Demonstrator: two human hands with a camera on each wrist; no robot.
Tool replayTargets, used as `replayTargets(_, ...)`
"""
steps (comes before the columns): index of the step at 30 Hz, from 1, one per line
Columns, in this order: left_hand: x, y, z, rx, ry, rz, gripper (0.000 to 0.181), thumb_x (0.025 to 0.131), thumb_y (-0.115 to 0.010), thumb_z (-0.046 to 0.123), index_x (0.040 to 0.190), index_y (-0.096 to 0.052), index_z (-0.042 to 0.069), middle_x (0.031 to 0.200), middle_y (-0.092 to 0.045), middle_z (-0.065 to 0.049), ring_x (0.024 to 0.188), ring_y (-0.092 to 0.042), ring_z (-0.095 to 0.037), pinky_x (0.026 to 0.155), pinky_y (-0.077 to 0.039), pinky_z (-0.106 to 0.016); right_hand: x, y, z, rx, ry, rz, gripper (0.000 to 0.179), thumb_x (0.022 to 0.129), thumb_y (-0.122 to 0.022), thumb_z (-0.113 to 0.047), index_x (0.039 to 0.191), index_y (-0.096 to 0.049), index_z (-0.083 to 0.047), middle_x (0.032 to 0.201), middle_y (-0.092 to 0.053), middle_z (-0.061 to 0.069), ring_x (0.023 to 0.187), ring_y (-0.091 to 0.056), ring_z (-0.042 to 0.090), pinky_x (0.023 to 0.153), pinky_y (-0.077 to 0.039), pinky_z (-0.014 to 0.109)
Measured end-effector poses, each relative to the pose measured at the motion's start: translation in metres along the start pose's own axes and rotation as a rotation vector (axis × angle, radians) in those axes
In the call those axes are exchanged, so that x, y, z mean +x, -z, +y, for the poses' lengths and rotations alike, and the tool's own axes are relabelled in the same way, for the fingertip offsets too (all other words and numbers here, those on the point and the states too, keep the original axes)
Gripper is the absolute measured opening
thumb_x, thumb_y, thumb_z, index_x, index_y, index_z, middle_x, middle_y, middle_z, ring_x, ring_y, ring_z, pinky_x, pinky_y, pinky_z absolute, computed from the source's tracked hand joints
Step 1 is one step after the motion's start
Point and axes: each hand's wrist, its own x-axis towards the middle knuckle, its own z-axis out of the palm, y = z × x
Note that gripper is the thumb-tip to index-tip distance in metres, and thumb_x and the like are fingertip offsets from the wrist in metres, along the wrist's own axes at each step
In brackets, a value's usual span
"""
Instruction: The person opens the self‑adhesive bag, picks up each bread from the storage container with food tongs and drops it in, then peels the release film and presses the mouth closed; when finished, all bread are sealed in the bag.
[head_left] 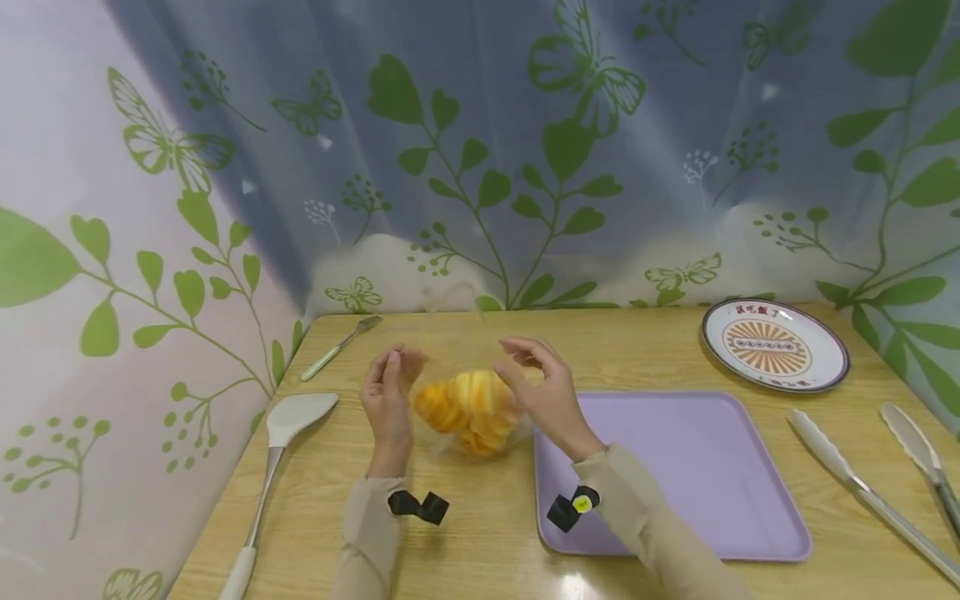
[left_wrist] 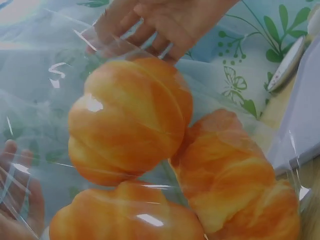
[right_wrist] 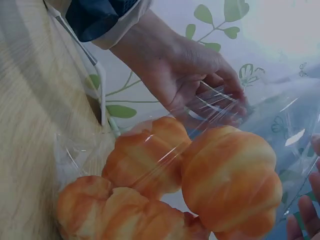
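A clear plastic bag with three golden-brown bread rolls in it hangs between the hands, close over the table. My left hand is at the bag's left side. In the right wrist view, its curled fingers grip bunched plastic. On the other side, my right hand holds the bag near its upper edge, thumb and fingers bent toward each other. Its fingers show at the film in the left wrist view. The rolls, ridged and shiny, lie against one another low in the bag.
A lilac tray lies right of the bag, under the right forearm. Beyond it are a patterned plate and metal tongs. On the left lie a white-headed spatula and a fork. Printed cloth borders the wooden table.
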Motion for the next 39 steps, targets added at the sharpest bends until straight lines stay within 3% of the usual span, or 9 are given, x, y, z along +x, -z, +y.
replayTargets(3, 0.002, -0.001, 0.0, -0.013, 0.0, -0.006, 0.018, 0.101, -0.054, 0.014, 0.092, -0.07, 0.016, 0.085, -0.074, 0.006, 0.081, -0.07, -0.007, 0.083, -0.057, -0.024, 0.005, -0.003, -0.001, -0.058, 0.019, 0.008, 0.027, 0.091, -0.07, -0.018, 0.116, -0.068, -0.007, 0.116, -0.062, 0.008, 0.108, -0.052, 0.025, 0.099, -0.043, 0.043)
replayTargets(7, 0.003, -0.003, -0.001, -0.041, -0.002, -0.012, 0.021, 0.102, -0.052, 0.014, 0.089, -0.068, 0.015, 0.082, -0.073, 0.006, 0.08, -0.07, -0.007, 0.082, -0.057, -0.024, 0.011, -0.005, -0.001, -0.034, 0.002, 0.052, 0.021, 0.093, -0.066, -0.016, 0.109, -0.066, -0.001, 0.11, -0.062, 0.013, 0.104, -0.054, 0.025, 0.098, -0.045, 0.041)
replayTargets(13, 0.001, -0.005, -0.003, -0.075, -0.019, -0.041, 0.021, 0.102, -0.051, 0.015, 0.089, -0.067, 0.014, 0.082, -0.073, 0.005, 0.077, -0.069, -0.008, 0.082, -0.057, -0.024, 0.014, -0.006, 0.002, 0.02, -0.017, 0.102, 0.032, 0.092, -0.067, -0.012, 0.122, -0.058, -0.001, 0.118, -0.056, 0.016, 0.107, -0.049, 0.034, 0.099, -0.042, 0.043)
replayTargets(19, 0.002, -0.006, -0.004, -0.089, -0.04, -0.061, 0.017, 0.101, -0.055, 0.02, 0.091, -0.068, 0.014, 0.082, -0.074, 0.006, 0.077, -0.069, -0.009, 0.081, -0.057, -0.023, 0.017, -0.006, 0.005, 0.002, 0.007, 0.11, 0.02, 0.097, -0.061, -0.013, 0.107, -0.065, 0.004, 0.112, -0.059, 0.019, 0.103, -0.054, 0.019, 0.095, -0.044, 0.034)
replayTargets(23, 0.002, -0.003, -0.002, -0.078, -0.014, -0.01, 0.016, 0.101, -0.055, 0.022, 0.095, -0.069, 0.016, 0.083, -0.073, 0.006, 0.077, -0.069, -0.008, 0.082, -0.057, -0.023, 0.014, -0.006, 0.007, 0.183, -0.049, 0.186, 0.015, 0.101, -0.051, -0.009, 0.105, -0.055, 0.005, 0.102, -0.065, 0.008, 0.097, -0.059, 0.007, 0.093, -0.048, 0.022)
replayTargets(27, 0.004, 0.001, -0.001, -0.115, 0.022, 0.028, 0.022, 0.103, -0.05, 0.016, 0.092, -0.068, 0.014, 0.081, -0.074, 0.004, 0.077, -0.07, -0.009, 0.08, -0.058, -0.023, 0.011, -0.007, 0.009, 0.374, -0.108, 0.287, 0.009, 0.103, -0.043, -0.005, 0.099, -0.05, -0.006, 0.087, -0.063, -0.012, 0.084, -0.061, 0.002, 0.084, -0.051, 0.018)
replayTargets(29, 0.005, -0.001, 0.0, -0.13, 0.037, 0.039, 0.026, 0.103, -0.047, 0.013, 0.087, -0.067, 0.013, 0.079, -0.074, 0.004, 0.075, -0.07, -0.008, 0.078, -0.058, -0.023, 0.01, -0.008, 0.01, 0.413, -0.141, 0.329, 0.013, 0.103, -0.041, -0.004, 0.096, -0.049, -0.01, 0.083, -0.061, -0.012, 0.078, -0.059, 0.003, 0.079, -0.05, 0.018)
replayTargets(33, 0.003, -0.005, 0.0, -0.143, 0.058, 0.06, 0.03, 0.103, -0.045, 0.011, 0.081, -0.066, 0.013, 0.075, -0.074, 0.004, 0.073, -0.072, -0.008, 0.076, -0.059, -0.023, 0.011, -0.008, 0.01, 0.382, -0.195, 0.343, 0.011, 0.103, -0.043, -0.007, 0.095, -0.05, -0.01, 0.08, -0.057, -0.007, 0.076, -0.056, 0.006, 0.076, -0.049, 0.019)
replayTargets(39, 0.003, -0.007, 0.001, -0.121, 0.053, 0.091, 0.03, 0.103, -0.049, 0.014, 0.079, -0.066, 0.013, 0.07, -0.073, 0.004, 0.068, -0.071, -0.007, 0.072, -0.059, -0.023, 0.013, -0.005, 0.008, 0.26, -0.192, 0.297, 0.02, 0.103, -0.051, -0.019, 0.086, -0.054, -0.008, 0.074, -0.054, -0.006, 0.075, -0.054, 0.008, 0.077, -0.048, 0.019)
